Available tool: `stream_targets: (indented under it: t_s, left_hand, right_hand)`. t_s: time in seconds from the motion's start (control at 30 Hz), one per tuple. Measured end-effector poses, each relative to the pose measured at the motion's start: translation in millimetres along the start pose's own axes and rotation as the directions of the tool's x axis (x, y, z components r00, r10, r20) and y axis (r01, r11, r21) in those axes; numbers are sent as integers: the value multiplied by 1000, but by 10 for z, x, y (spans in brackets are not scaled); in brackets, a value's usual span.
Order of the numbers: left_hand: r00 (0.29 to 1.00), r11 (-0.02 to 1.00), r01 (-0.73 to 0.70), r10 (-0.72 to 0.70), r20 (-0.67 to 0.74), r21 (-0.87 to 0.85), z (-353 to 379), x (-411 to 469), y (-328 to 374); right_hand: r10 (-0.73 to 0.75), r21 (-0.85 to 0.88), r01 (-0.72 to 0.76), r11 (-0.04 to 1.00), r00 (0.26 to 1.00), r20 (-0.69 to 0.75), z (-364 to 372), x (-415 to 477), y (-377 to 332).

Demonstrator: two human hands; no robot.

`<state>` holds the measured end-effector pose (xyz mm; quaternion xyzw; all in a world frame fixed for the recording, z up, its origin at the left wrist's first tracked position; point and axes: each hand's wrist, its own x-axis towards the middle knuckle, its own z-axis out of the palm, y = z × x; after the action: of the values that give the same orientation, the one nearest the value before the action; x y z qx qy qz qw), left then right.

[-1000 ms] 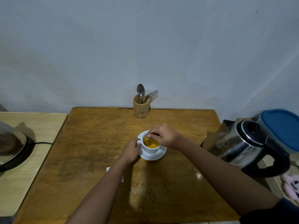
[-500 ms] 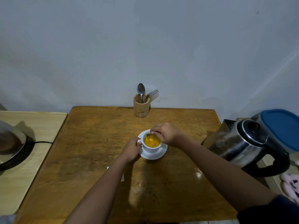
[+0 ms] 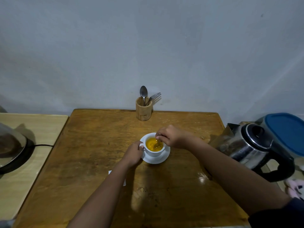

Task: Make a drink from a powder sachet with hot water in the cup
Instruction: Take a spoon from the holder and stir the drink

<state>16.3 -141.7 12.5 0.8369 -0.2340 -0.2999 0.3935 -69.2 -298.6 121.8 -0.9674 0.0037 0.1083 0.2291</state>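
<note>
Scuffed, glossy wooden bench (image 3: 92,155) carries a round white saucer (image 3: 162,159) with a white ceramic cup (image 3: 153,153) of orange drink (image 3: 150,143). Left hand (image 3: 134,153) pinches the cup's handle; right hand (image 3: 171,136) pinches a metal spoon (image 3: 157,145) dipped inside. No writing is legible.

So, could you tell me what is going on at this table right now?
A person is stirring an orange drink in a white cup on a saucer. The right hand holds a small spoon dipped in the liquid, while the left hand grips the cup's handle. An electric kettle stands to the right.
</note>
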Motion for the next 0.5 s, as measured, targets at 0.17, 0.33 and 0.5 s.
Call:
stream_targets:
  t_s: [0.17,0.33,0.5]
  left_hand:
    - [1000,1000,-6,5,6,26,-10,1,15]
    - [1000,999,-15,15,12,28,-11,-7,15]
    - [1000,1000,-22,21,8,20,1,-3,10]
  right_hand:
    - [-28,-42,26,999,998,-57,90,31,33]
    - [-84,18,86,996,991,-109,191,38,4]
    - [-89,49,94,994,991,-100,143,17,-55]
